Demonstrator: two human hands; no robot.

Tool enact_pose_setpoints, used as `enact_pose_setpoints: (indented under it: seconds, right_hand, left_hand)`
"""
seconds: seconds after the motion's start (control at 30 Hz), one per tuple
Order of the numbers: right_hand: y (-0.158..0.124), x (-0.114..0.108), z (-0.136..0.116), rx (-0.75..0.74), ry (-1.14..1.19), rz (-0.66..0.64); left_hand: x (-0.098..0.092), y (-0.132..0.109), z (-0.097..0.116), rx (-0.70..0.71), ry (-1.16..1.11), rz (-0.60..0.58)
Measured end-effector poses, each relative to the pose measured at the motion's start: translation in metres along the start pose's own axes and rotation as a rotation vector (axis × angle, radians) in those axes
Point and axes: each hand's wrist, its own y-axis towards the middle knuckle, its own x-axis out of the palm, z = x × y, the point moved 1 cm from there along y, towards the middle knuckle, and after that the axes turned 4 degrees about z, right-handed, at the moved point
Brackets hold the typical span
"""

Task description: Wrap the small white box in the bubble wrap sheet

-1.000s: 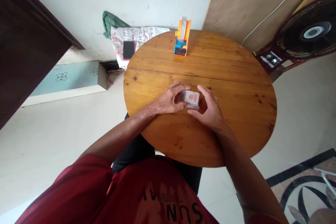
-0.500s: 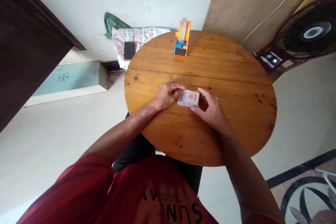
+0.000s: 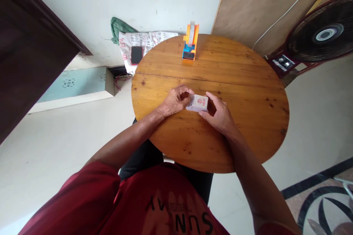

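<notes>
A small white pack with a red mark on top [image 3: 198, 102], like a deck of cards, lies near the middle of a round wooden table [image 3: 248, 91]. My right hand [image 3: 219, 115] grips its right end with thumb and fingers curled round it. My left hand [image 3: 175, 101] rests on the table at the pack's left end, fingers bent and pinched against that end. An orange and blue device with a grey slot [image 3: 190, 42] stands upright at the far edge of the table, well beyond both hands.
Behind the table a printed white sack [image 3: 146, 40] with a black phone [image 3: 136, 55] on it and a green bag [image 3: 120, 27] lie on the floor by the wall. A standing fan [image 3: 322, 33] is at the right. A dark door [image 3: 30, 47] is at the left.
My left hand's fingers have curled in from a more spread pose and now pinch the pack's left end. The pack has shifted slightly left and flattened. My right hand keeps its hold.
</notes>
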Motion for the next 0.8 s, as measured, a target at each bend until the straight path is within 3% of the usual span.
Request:
enact_pose_setpoints:
  seconds: [0.13,0.37,0.57,0.67,0.8]
  right_hand:
    - [0.000,0.001,0.001,-0.013,-0.001,-0.011]
    - [0.000,0.006,-0.001,-0.043,-0.008,-0.015]
    - [-0.003,-0.011,-0.010,-0.030,0.086,-0.081]
    - [-0.005,-0.022,-0.013,-0.020,0.182,-0.035]
    - [-0.006,-0.021,-0.015,-0.113,0.203,0.014]
  left_hand:
    - [-0.002,-0.002,0.005,-0.050,-0.129,-0.053]
    - [-0.004,-0.001,0.013,-0.049,-0.118,-0.100]
    - [-0.006,-0.001,0.018,-0.107,-0.123,-0.083]
    - [-0.007,0.000,0.018,-0.114,-0.125,-0.073]
    - [-0.008,0.001,0.019,-0.113,-0.131,-0.089]
